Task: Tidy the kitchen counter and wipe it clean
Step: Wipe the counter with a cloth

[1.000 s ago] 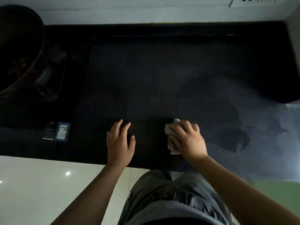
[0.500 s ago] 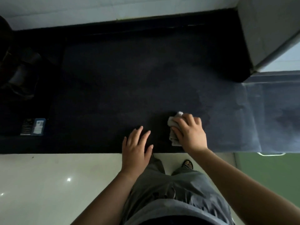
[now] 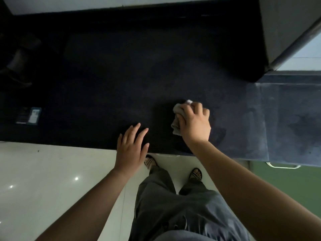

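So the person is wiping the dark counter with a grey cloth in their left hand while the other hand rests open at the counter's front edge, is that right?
Not quite. The head view shows the grey cloth in the right hand, pressed on the dark counter. It is the left hand that rests open at the counter's front edge, holding nothing.

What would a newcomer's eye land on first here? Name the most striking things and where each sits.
First, the right hand pressing a crumpled grey cloth onto the dark counter, right of centre. Next, the left hand, fingers spread flat, at the counter's front edge. Far left lies a small blue-and-white card.
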Motion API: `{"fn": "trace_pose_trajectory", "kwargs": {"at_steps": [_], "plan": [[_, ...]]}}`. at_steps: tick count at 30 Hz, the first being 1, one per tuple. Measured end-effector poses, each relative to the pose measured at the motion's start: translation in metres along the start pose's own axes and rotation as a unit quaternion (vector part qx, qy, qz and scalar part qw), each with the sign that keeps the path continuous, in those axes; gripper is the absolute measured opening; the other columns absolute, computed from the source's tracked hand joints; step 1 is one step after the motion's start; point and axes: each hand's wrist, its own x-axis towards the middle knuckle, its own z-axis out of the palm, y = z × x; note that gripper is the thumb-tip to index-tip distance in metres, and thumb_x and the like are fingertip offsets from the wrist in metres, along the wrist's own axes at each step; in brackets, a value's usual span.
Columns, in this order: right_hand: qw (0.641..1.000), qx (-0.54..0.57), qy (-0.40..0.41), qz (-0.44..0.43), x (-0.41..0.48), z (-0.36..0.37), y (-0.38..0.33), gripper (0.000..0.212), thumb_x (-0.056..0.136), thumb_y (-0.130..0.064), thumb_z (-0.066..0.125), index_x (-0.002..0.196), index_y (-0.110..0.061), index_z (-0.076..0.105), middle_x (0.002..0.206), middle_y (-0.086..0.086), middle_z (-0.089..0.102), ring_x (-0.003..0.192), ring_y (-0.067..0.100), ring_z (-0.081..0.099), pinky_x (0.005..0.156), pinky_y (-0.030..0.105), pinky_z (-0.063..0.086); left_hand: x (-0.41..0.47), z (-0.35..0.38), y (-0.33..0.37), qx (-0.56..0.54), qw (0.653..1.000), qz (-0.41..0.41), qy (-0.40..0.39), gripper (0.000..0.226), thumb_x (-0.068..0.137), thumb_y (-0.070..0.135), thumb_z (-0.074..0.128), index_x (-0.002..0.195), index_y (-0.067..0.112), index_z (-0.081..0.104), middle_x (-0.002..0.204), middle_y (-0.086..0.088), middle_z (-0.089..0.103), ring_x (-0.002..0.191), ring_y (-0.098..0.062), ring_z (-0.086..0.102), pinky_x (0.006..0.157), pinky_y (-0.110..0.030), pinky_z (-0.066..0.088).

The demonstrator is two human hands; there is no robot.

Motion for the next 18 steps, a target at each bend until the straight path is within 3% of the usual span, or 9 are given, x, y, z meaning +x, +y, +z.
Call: {"fn": "trace_pose_trajectory", "kwargs": {"at_steps": [3,5,9,15,18], "plan": [[0.991,-0.013,-0.039,-0.125,-0.025,0.007,0.004,0.030,0.090,-0.036,0.051,0.117,-0.025,0.056,0.124,0.008,0.050,0.106,0.034,0.043,0.064,0.043,0.051,0.000,0.000,-0.002,-0.015,1.000,0.006,0.004,0.047,0.092,0.041,0.036,0.135,0.023,0.042,0.148,-0.007,0.037,0.137,-0.028,0.033,0.104,-0.057,0.032],[0.988,-0.016,-0.034,-0.147,-0.035,0.007,0.012,0.032,0.089,-0.039,0.047,0.115,-0.024,0.058,0.122,0.007,0.053,0.104,0.033,0.045,0.064,0.041,0.052,0.001,-0.004,-0.005,-0.025,1.000,0.014,0.003,0.048,0.091,0.042,0.037,0.134,0.024,0.043,0.147,-0.005,0.038,0.135,-0.026,0.034,0.102,-0.055,0.035],[0.994,-0.038,0.011,-0.100,-0.019,0.016,-0.003,0.028,0.088,-0.032,0.055,0.113,-0.020,0.060,0.117,0.011,0.055,0.102,0.037,0.047,0.060,0.042,0.052,0.010,-0.019,-0.022,-0.063,0.998,0.027,0.002,0.049,0.090,0.043,0.037,0.134,0.022,0.045,0.143,-0.002,0.043,0.130,-0.021,0.041,0.101,-0.050,0.038],[0.998,-0.049,0.039,-0.024,0.038,0.064,-0.101,0.027,0.089,-0.029,0.056,0.114,-0.017,0.058,0.118,0.014,0.053,0.101,0.039,0.047,0.058,0.042,0.048,0.034,-0.051,-0.111,-0.061,0.997,-0.018,0.052,0.052,0.088,0.043,0.038,0.131,0.017,0.049,0.138,-0.005,0.049,0.127,-0.022,0.045,0.099,-0.042,0.040],[0.995,-0.032,0.012,-0.091,0.044,0.098,-0.156,0.030,0.087,-0.033,0.055,0.113,-0.019,0.058,0.119,0.013,0.052,0.100,0.038,0.047,0.067,0.043,0.048,0.053,-0.061,-0.174,-0.035,0.995,-0.053,0.079,0.053,0.087,0.043,0.039,0.132,0.015,0.047,0.138,-0.007,0.048,0.127,-0.025,0.044,0.099,-0.042,0.039]]}}
